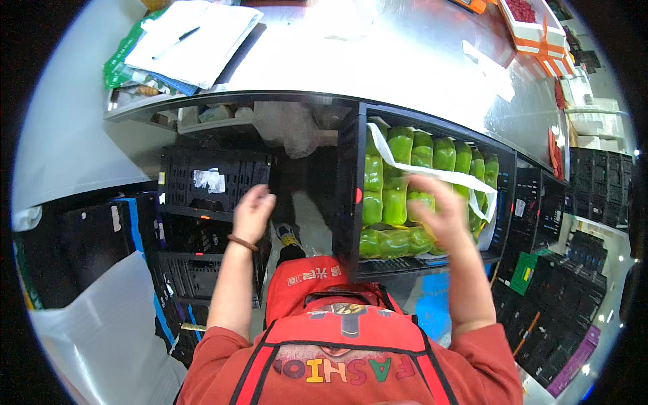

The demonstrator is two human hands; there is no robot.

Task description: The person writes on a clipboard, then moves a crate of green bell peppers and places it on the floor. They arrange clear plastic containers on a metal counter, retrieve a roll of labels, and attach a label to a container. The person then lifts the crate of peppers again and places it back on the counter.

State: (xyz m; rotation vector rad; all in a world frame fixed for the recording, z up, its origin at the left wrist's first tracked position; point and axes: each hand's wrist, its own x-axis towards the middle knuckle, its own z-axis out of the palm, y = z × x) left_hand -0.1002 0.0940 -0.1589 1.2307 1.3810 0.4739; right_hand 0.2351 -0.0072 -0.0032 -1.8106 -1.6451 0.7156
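Note:
My left hand [254, 212], with a brown bracelet at its wrist, is raised in front of a black plastic crate [177, 177]; its fingers are curled and whether it holds something small cannot be seen. My right hand [438, 207] is blurred and hovers over a black crate [361, 152] of green bell peppers [396, 202], packed in rows in clear wrap. A white strip [435, 174] lies loosely across the peppers, passing close to my right fingertips. Contact between that hand and the strip or peppers cannot be told.
A shiny metal worktop [329, 61] lies ahead, bearing papers [202, 45] with a pen at left. Foam boxes [536, 35], one with red berries, stand at far right. Black crates [552, 298] are stacked to the right, more at left beside a translucent plastic sheet [111, 324].

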